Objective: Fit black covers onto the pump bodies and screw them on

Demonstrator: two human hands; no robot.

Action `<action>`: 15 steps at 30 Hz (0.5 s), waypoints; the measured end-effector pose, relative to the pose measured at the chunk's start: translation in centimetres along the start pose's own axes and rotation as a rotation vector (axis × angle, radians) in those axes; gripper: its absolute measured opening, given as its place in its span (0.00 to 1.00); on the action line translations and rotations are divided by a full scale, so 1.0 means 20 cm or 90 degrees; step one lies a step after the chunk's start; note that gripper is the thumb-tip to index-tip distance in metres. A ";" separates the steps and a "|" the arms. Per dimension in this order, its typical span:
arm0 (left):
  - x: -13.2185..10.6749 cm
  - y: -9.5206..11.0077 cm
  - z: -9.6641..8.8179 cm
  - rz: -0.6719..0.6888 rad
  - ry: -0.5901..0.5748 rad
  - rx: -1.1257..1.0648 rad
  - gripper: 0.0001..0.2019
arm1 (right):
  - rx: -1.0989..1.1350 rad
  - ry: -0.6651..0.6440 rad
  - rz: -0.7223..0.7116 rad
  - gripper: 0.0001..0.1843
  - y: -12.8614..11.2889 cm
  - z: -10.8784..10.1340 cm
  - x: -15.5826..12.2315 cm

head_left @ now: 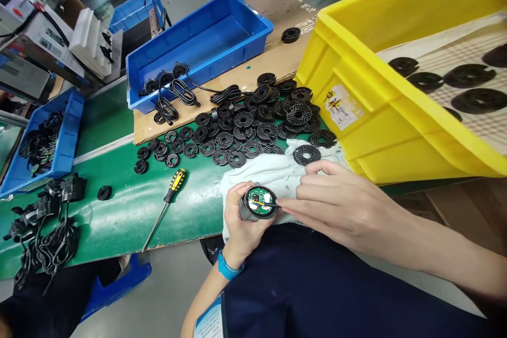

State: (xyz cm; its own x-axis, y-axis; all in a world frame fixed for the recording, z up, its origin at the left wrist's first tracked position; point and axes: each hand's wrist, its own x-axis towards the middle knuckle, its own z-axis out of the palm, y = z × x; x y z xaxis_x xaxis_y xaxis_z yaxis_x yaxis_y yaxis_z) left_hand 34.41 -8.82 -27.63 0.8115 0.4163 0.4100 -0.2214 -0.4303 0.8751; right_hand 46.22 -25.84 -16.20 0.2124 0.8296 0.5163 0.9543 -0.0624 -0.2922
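Observation:
My left hand (pixel 240 224) is closed around a small round black housing with a green circuit board (pixel 260 202) facing up, held over a white cloth (pixel 273 171) at the table's front edge. My right hand (pixel 336 203) reaches in from the right, its fingers pinched together at the board's right rim, touching a thin wire there. Just beyond the cloth lies a heap of several black slotted discs (pixel 245 127). A blue wristband sits on my left wrist.
A yellow-handled screwdriver (pixel 168 200) lies on the green mat left of the cloth. A big yellow crate (pixel 380 84) with discs on cardboard stands at the right. A blue tray (pixel 202 42) with black cables stands behind, another blue bin (pixel 43 142) at far left, with cabled parts (pixel 43 222) near it.

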 end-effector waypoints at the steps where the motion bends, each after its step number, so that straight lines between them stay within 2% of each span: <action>1: 0.00 0.00 0.00 0.002 -0.007 -0.003 0.29 | -0.003 -0.009 -0.002 0.20 0.01 -0.01 0.01; 5: 0.01 -0.01 -0.02 -0.006 -0.031 -0.024 0.32 | -0.026 -0.046 0.002 0.21 0.06 -0.02 0.03; 8: 0.04 -0.01 -0.05 -0.044 -0.068 -0.049 0.31 | -0.012 -0.045 0.018 0.18 0.11 -0.01 0.03; 12: 0.11 0.01 -0.11 -0.095 -0.173 -0.080 0.30 | 0.087 -0.037 0.077 0.14 0.16 0.01 0.04; 15: 0.17 0.02 -0.16 -0.101 -0.268 -0.103 0.30 | 0.170 -0.056 0.119 0.12 0.19 0.02 0.04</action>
State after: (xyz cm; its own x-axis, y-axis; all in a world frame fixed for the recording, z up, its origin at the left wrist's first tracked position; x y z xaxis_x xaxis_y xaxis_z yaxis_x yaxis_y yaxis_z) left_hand 35.41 -4.97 -25.04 0.9832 0.0925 0.1576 -0.1311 -0.2437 0.9609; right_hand 50.02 -25.15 -17.16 0.3477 0.8634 0.3656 0.8093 -0.0794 -0.5821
